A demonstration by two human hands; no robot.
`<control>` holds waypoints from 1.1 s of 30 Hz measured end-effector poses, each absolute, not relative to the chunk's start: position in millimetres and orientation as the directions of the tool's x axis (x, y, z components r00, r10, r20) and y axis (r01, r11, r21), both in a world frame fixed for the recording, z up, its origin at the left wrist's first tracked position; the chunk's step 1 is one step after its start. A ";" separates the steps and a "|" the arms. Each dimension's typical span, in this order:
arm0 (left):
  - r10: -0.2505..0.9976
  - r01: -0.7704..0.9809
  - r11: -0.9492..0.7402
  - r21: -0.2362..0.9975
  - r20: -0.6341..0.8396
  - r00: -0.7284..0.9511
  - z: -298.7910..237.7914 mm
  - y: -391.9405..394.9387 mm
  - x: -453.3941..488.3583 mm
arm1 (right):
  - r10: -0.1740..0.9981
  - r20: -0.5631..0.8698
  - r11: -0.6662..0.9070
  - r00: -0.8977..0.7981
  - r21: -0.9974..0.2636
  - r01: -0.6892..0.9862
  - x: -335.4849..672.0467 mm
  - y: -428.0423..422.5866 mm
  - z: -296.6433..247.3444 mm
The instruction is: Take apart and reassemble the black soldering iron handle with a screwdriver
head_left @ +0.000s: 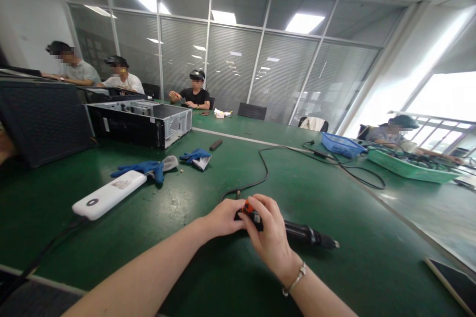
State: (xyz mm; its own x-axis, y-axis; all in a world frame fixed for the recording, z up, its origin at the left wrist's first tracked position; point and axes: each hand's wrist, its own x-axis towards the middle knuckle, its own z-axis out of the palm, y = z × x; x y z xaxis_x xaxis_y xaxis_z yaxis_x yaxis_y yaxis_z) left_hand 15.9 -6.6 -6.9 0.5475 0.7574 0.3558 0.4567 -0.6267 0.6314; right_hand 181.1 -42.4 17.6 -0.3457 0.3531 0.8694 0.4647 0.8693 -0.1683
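A black electric screwdriver (303, 233) lies across the green table in front of me, its metal tip pointing right. My left hand (225, 217) is closed around its rear end, where a black cable comes out beyond the fingers. With thumb and fingers bent over the body, my right hand (270, 230) grips an orange part (247, 206) near that same end. Fingers cover much of the rear of the tool, so its exact shape there is hidden. The right wrist wears a bracelet (295, 280).
A white power adapter (111, 194) and blue gloves (150, 169) lie left. Beyond them stand an open computer case (148, 121) and a dark panel (44, 121). Blue (342, 146) and green (412, 166) baskets are at right, a phone-like device (455, 282) nearer. Several people sit around.
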 end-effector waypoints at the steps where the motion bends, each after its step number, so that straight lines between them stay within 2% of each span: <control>1: 0.761 0.462 -0.622 0.632 0.350 0.546 -6.8 -6.7 15.8 | 0.350 0.870 0.872 -0.348 -0.166 0.461 181.6 -41.7 17.0; 7: 0.771 0.483 -0.610 0.629 0.331 0.543 -6.5 -6.5 15.9 | 0.355 0.823 0.904 -0.444 -0.181 0.387 180.3 -43.0 18.6; 12: 0.774 0.475 -0.604 0.640 0.329 0.541 -5.4 -7.6 16.1 | 0.349 0.855 0.879 -0.384 -0.156 0.451 179.0 -41.0 19.2; 15: 0.781 0.477 -0.595 0.647 0.326 0.533 -4.9 -7.5 15.3 | 0.304 0.868 0.915 -0.392 -0.153 0.372 181.0 -38.9 18.0; 18: 0.783 0.483 -0.592 0.645 0.316 0.536 -2.4 -8.0 14.5 | 0.264 0.912 0.944 -0.312 -0.178 0.278 185.9 -42.4 19.9; 21: 0.774 0.475 -0.600 0.643 0.319 0.547 1.1 -9.6 14.2 | 0.327 0.912 0.917 -0.249 -0.243 0.316 195.6 -51.6 30.2; 24: 0.764 0.452 -0.611 0.650 0.334 0.552 2.2 -10.9 14.0 | 0.451 0.774 0.874 -0.446 -0.280 0.397 209.7 -61.2 47.2; 28: 0.762 0.437 -0.609 0.662 0.337 0.552 -0.2 -10.1 14.1 | 0.505 0.435 0.861 -0.746 -0.315 0.399 230.4 -69.5 55.0; 30: 0.786 0.481 -0.583 0.655 0.306 0.537 -1.4 -9.1 14.2 | 0.498 0.325 0.857 -0.804 -0.325 0.400 240.5 -72.3 46.7; 33: 0.805 0.529 -0.566 0.633 0.286 0.519 -1.6 -8.3 14.3 | 0.491 0.250 0.856 -0.834 -0.316 0.410 252.5 -76.0 28.4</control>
State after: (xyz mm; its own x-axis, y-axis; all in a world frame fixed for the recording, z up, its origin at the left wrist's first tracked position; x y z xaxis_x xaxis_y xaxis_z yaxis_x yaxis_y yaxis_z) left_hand 14.3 -8.3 -1.6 0.5194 0.8054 0.2856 0.5289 -0.5655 0.6328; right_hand 252.5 -76.0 28.4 -0.8344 0.4914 0.2495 0.4096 0.8559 -0.3157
